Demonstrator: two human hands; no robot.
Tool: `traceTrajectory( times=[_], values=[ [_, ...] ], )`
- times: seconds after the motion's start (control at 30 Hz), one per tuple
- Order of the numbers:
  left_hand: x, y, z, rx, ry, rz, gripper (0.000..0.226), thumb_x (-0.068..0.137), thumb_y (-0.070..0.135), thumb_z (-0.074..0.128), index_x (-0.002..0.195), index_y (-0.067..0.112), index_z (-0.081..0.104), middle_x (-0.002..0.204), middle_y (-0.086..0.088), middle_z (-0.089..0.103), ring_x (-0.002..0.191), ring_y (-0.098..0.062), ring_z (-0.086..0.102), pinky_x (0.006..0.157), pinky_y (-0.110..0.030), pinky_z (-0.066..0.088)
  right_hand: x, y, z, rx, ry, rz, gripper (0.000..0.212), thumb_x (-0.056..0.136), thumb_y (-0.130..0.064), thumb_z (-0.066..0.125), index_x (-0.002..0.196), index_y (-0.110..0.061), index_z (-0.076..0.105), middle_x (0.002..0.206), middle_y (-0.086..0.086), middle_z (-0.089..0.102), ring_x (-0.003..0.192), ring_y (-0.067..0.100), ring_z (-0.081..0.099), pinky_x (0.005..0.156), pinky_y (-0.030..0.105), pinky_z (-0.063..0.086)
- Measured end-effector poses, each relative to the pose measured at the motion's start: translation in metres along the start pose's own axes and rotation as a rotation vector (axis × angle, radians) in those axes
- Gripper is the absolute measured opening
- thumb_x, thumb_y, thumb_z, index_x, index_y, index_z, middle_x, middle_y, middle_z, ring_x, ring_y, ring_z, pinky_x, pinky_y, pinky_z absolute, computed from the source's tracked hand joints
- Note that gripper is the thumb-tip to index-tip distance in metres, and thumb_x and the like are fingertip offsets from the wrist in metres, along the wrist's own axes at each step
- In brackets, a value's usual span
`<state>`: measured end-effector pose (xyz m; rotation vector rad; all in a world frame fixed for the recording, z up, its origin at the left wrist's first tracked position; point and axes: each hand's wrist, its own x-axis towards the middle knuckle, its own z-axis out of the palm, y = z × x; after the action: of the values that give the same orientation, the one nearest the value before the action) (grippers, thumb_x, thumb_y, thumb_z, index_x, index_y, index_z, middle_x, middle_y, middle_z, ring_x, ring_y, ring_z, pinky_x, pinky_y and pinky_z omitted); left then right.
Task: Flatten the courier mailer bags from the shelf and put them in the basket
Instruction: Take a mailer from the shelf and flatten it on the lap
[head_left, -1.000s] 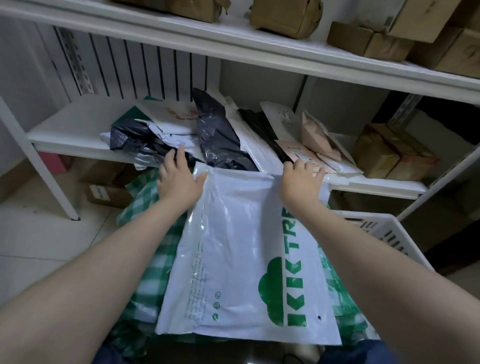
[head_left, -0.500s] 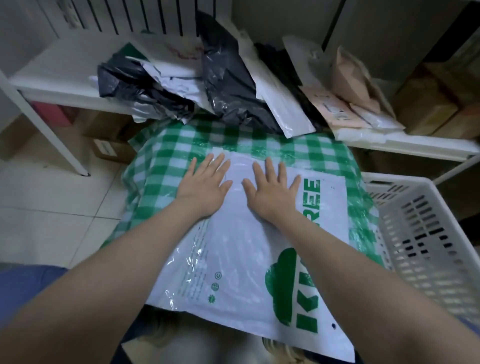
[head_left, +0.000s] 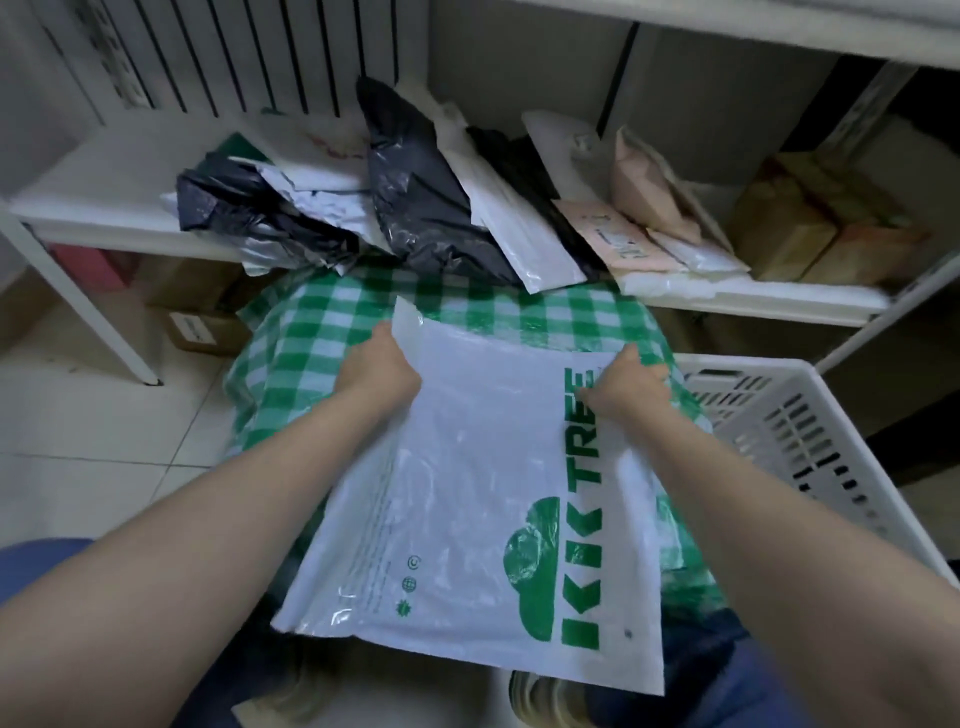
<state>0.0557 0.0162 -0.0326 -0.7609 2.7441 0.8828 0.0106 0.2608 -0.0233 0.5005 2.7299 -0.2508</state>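
While the left hand (head_left: 376, 371) pinches its far-left corner and the right hand (head_left: 626, 387) grips its far-right edge, the white plastic courier mailer with green tree print (head_left: 467, 493) lies flat on the green-and-white checked surface (head_left: 322, 332). Flattening looks done; drop into the white slatted plastic basket (head_left: 810, 374) beside it not yet. Crumpled black, white and pink mailers (head_left: 426, 208) heaped on the white shelf (head_left: 104, 208): most of the job left.

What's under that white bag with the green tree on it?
A green checked cloth shows beyond the far edge of the white bag. The left hand and right hand grip its far corners. What the cloth covers is hidden.
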Motion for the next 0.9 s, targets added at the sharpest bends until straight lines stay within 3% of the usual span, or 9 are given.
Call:
traceTrajectory(
  times=[0.07, 0.13, 0.27, 0.33, 0.37, 0.47, 0.57, 0.7, 0.9],
  values=[
    [-0.002, 0.016, -0.018, -0.163, -0.052, -0.036, 0.033, 0.079, 0.012, 0.063, 0.111, 0.01, 0.057, 0.095, -0.011, 0.063, 0.08, -0.03, 0.059, 0.064, -0.03, 0.045, 0.003, 0.0, -0.009, 0.058, 0.002, -0.037, 0.075, 0.098, -0.015, 0.049, 0.153, -0.004, -0.001, 0.152, 0.022, 0.028, 0.133, 0.041, 0.037, 0.1, 0.045, 0.04],
    [-0.001, 0.03, -0.036, -0.359, -0.107, -0.068, 0.027, 0.076, 0.008, 0.067, 0.102, 0.002, 0.061, 0.086, -0.014, 0.061, 0.071, -0.026, 0.056, 0.065, -0.03, 0.044, 0.009, 0.003, -0.015, 0.229, 0.087, -0.015, 0.076, 0.095, -0.01, 0.049, 0.154, -0.006, 0.001, 0.145, 0.021, 0.041, 0.127, 0.039, 0.046, 0.098, 0.047, 0.044],
    [0.015, 0.034, -0.058, -0.602, -0.006, 0.028, 0.038, 0.086, 0.015, 0.073, 0.119, 0.003, 0.06, 0.113, -0.011, 0.064, 0.096, -0.026, 0.061, 0.079, -0.032, 0.048, 0.009, -0.001, -0.027, 0.447, 0.204, -0.021, 0.083, 0.094, -0.023, 0.057, 0.154, -0.009, 0.001, 0.138, 0.021, 0.048, 0.119, 0.038, 0.053, 0.086, 0.043, 0.046],
    [0.025, 0.023, -0.057, -0.493, 0.107, 0.131, 0.057, 0.086, 0.025, 0.073, 0.136, 0.01, 0.049, 0.129, -0.009, 0.059, 0.114, -0.03, 0.057, 0.09, -0.036, 0.048, 0.004, -0.004, -0.027, 0.49, 0.155, -0.039, 0.095, 0.09, -0.022, 0.064, 0.154, -0.011, -0.005, 0.141, 0.02, 0.047, 0.121, 0.037, 0.052, 0.09, 0.041, 0.045],
    [0.027, 0.018, -0.054, -0.398, 0.128, 0.158, 0.076, 0.086, 0.03, 0.073, 0.149, 0.014, 0.033, 0.144, -0.01, 0.047, 0.128, -0.032, 0.048, 0.101, -0.039, 0.043, 0.001, -0.005, -0.024, 0.477, 0.138, -0.05, 0.099, 0.088, -0.018, 0.067, 0.154, -0.012, -0.006, 0.143, 0.019, 0.045, 0.124, 0.037, 0.049, 0.095, 0.042, 0.044],
    [0.021, 0.003, -0.03, -0.025, 0.142, 0.16, 0.103, 0.091, 0.045, 0.062, 0.155, 0.018, -0.014, 0.164, -0.005, -0.006, 0.15, -0.027, 0.003, 0.121, -0.045, 0.01, -0.011, -0.009, -0.005, 0.208, 0.23, -0.149, 0.085, 0.092, -0.028, 0.059, 0.155, -0.015, 0.002, 0.152, 0.017, 0.031, 0.136, 0.036, 0.033, 0.105, 0.047, 0.036],
    [-0.004, -0.006, 0.002, 0.326, 0.203, 0.244, 0.086, 0.098, 0.051, 0.043, 0.153, 0.025, -0.018, 0.159, -0.004, -0.029, 0.148, -0.025, -0.02, 0.118, -0.05, -0.01, -0.029, -0.03, 0.024, 0.008, 0.213, -0.49, 0.073, 0.096, -0.054, 0.04, 0.154, -0.021, 0.012, 0.161, 0.005, 0.01, 0.146, 0.03, 0.011, 0.115, 0.051, 0.02],
    [-0.027, -0.022, 0.037, 0.638, 0.226, 0.354, 0.061, 0.104, 0.048, 0.021, 0.155, 0.031, -0.007, 0.156, -0.005, -0.035, 0.145, -0.027, -0.03, 0.112, -0.059, -0.017, -0.06, -0.056, 0.075, -0.11, 0.025, -0.822, 0.066, 0.097, -0.061, 0.019, 0.155, -0.033, 0.002, 0.162, -0.009, -0.014, 0.148, 0.021, -0.017, 0.116, 0.057, -0.01],
    [-0.024, -0.045, 0.042, 0.573, 0.009, 0.337, 0.058, 0.102, 0.05, 0.004, 0.155, 0.033, -0.011, 0.16, 0.008, -0.024, 0.147, -0.016, -0.024, 0.112, -0.056, -0.023, -0.038, -0.014, 0.083, -0.15, 0.074, -0.539, 0.066, 0.096, -0.062, 0.005, 0.154, -0.033, -0.008, 0.16, -0.005, -0.022, 0.146, 0.026, -0.024, 0.112, 0.063, -0.013]
  ],
)
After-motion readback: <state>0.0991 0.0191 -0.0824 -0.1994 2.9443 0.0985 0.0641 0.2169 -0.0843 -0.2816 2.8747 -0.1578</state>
